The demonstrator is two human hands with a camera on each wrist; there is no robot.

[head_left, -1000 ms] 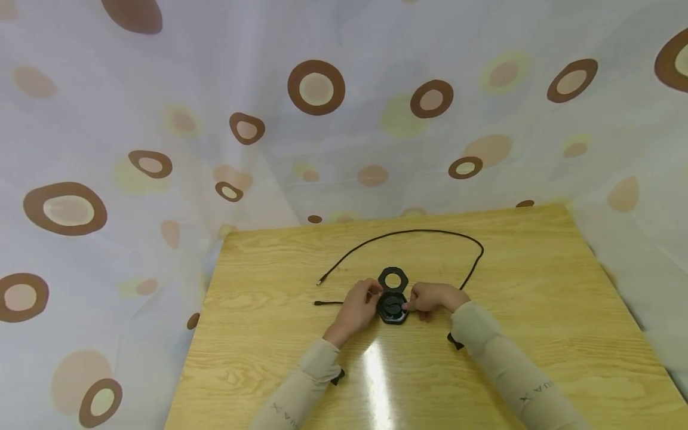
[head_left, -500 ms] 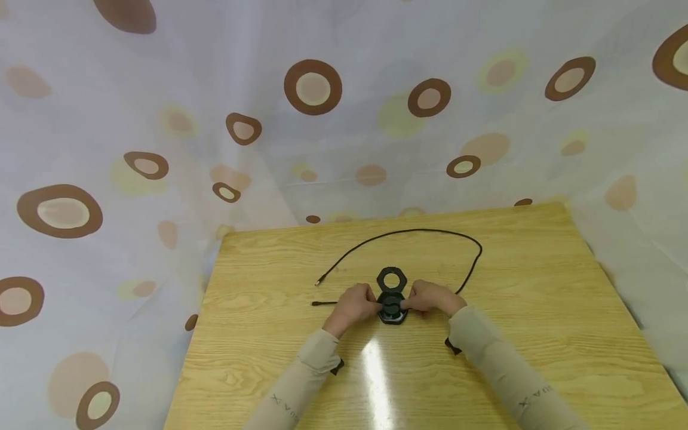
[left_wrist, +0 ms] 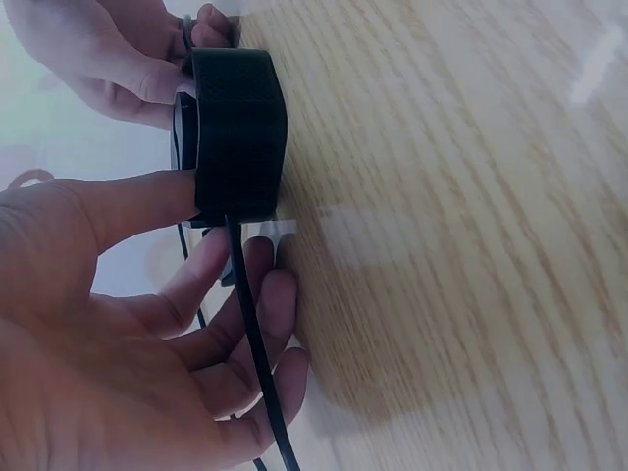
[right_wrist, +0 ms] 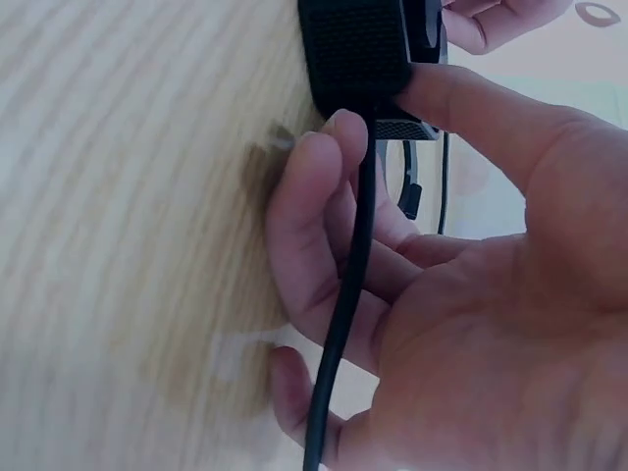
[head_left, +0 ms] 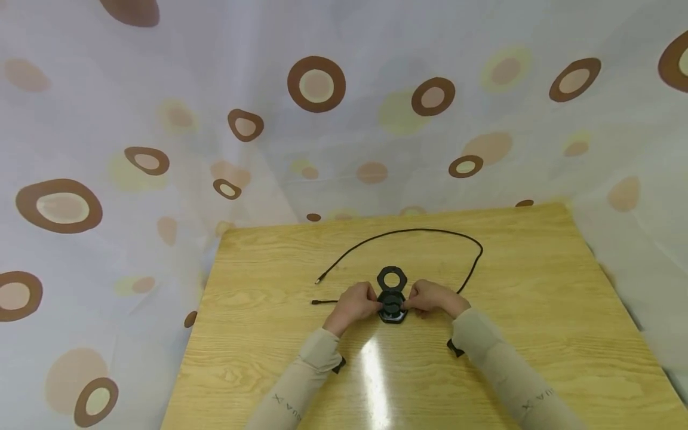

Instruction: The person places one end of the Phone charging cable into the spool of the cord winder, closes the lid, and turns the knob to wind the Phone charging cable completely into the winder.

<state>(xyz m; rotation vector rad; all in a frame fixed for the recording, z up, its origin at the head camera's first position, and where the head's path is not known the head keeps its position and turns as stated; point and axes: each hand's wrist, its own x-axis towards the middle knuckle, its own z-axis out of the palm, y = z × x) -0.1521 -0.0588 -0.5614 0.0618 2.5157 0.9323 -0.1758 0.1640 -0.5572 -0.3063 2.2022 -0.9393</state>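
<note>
A black box [head_left: 392, 307] and cable [head_left: 419, 230] on a yellow table [head_left: 537, 286], spotted sheet [head_left: 371, 137] around three edges.
The table is honey yellow with darker wavy grain and a white streak of shine towards its near edge. The box has a finely gridded black side in your right wrist view, and its flap [head_left: 381, 279] is plain black. Your cable, curving towards the far edge, ends in a pale tip [head_left: 318, 281]. Your sleeves [head_left: 505, 370] are beige with dark lettering, a black tab [head_left: 455, 348] below each cuff [head_left: 466, 322]. The whitish sheet carries brown rings with cream or pinkish centres, faded peach ovals and yellow blotches.
</note>
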